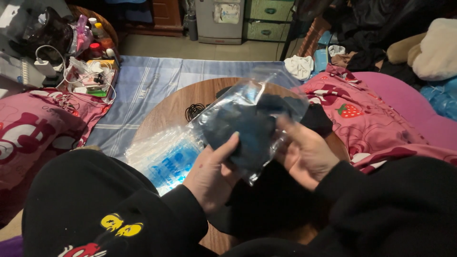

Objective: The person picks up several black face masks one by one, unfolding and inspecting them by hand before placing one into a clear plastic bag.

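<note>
A clear plastic bag [247,119] with a dark, folded fabric item inside is held up over the round wooden table [162,114], at the middle of the view. Both hands are clamped on it. The left hand [212,173] grips its lower edge from 7 o'clock, thumb pressed flat on the front of the film and fingers hidden behind. The right hand [304,154] takes the side at 4 o'clock, fingertips pinching the plastic and palm turned inward. Both wrists come up from black sleeves and tilt the bag towards the camera.

Judging from the grip, handling goes best with the film kept taut between the two hands and the pinches near the edge, so the slippery plastic does not slide and the fabric stays flat inside.

At 8 o'clock of the bag, a stack of clear bags with blue print [164,157] lies on the table. At 11 o'clock rests a coil of thin black cord [194,110]. A strawberry-print pink blanket [352,114] lies at 3 o'clock.
</note>
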